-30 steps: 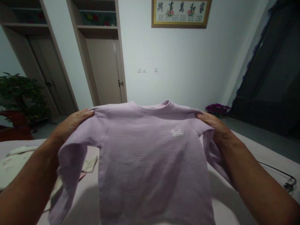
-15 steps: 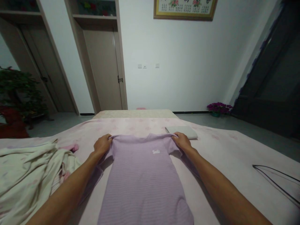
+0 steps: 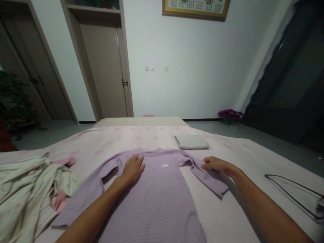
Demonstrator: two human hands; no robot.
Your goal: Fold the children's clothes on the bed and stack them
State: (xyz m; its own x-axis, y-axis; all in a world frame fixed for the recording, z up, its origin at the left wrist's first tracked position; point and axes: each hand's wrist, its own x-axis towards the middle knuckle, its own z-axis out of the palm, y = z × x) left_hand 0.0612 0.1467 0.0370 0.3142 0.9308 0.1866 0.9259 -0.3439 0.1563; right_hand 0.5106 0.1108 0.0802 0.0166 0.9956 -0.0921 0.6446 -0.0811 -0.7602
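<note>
A long-sleeved purple shirt [image 3: 157,192] with a small white print on its chest lies front up on the pink bed sheet, its sleeves spread to both sides. My left hand [image 3: 133,167] rests flat on the chest near the left shoulder, fingers extended. At the sleeve on the right [image 3: 209,179], my right hand [image 3: 217,165] has its thumb and fingers closed together on the upper edge of the cloth. The other sleeve [image 3: 83,192] reaches toward the lower left, partly behind my left forearm. The shirt's bottom hem is out of view.
A folded pale cloth [image 3: 192,141] lies beyond the shirt on the patterned sheet [image 3: 131,136]. Rumpled cream and pink clothes [image 3: 22,189] are heaped at the left. A black wire loop [image 3: 286,192], perhaps a hanger, lies at the right.
Both hands have let go of the shoulders, which were held taut. My left hand has moved inward onto the chest, my right hand outward to the sleeve. The sleeves now lie spread out.
</note>
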